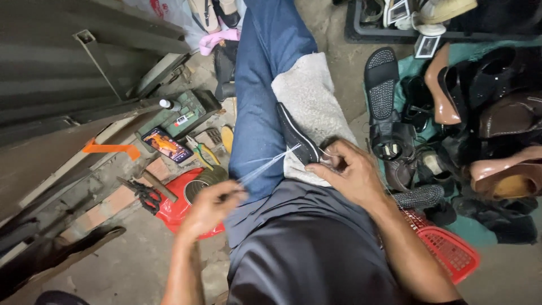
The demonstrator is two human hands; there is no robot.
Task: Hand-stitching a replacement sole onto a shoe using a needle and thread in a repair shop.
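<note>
While the right hand point(345, 169) pinches the black shoe point(296, 135) against the pale fleece pad point(310, 93) on the blue-jeaned thigh point(265, 73), frame centre, the left hand point(210, 206) is closed on the end of a taut white thread point(265, 164), pulled toward lower left. Fingers of the left hand look closed, motion-blurred; whether a needle or awl sits in them, cannot tell.

Risks, as judgement: thread under tension could snap or cut into the left fingers if the pull is too sharp. Shoe rests on the sloped thigh, held only by right fingertips at its heel end; a hard tug could drag it off the pad. A hidden needle tip near the right fingers could prick them. Thread strands fan out near the shoe, so tangling is possible.

Room: left hand's pull path runs toward clutter at centre left: red plastic bag point(178, 206), scissors point(144, 195), pliers point(200, 151), phone point(166, 145), green toolbox point(189, 113). Close below the hand, so long pulls may snag. Grey metal sheets point(68, 68) wall off upper left. Right side is crowded by a pile of shoes point(480, 124) and a red basket point(451, 251) just beside the right forearm; little elbow room there. Free space is mostly upward.
</note>
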